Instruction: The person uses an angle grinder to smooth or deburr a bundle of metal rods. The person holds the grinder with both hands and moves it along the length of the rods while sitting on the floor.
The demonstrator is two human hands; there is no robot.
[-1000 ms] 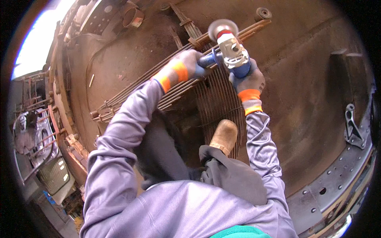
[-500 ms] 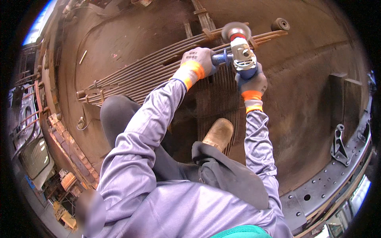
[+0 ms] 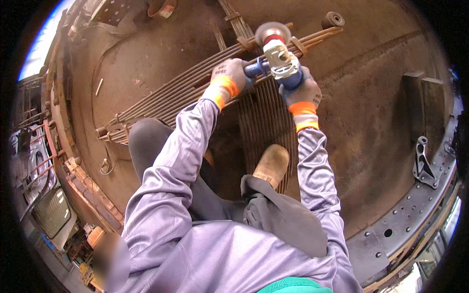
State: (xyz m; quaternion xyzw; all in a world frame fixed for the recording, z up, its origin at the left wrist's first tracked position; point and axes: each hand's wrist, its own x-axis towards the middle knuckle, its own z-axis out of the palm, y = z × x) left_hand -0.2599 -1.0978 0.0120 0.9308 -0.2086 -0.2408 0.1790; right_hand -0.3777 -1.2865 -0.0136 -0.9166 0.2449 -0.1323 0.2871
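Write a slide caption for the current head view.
Angle grinder held over brown leaf springs, gloved left hand on its blue side handle, right hand around its rear body.

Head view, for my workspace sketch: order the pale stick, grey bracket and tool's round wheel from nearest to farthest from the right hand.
1. Round wheel: ahead, at the end of the tool in the right hand.
2. Grey bracket: off right, on the dark beam.
3. Pale stick: far left, on the floor.

Left hand (image 3: 230, 75) was left of the grinder (image 3: 279, 56), right hand (image 3: 304, 94) behind it, leaf springs (image 3: 168, 97) beneath. Boot (image 3: 272, 163) stood farther back on a second spring stack (image 3: 264, 122). Far right, bracket (image 3: 424, 168) sat on a frame rail (image 3: 366, 246).
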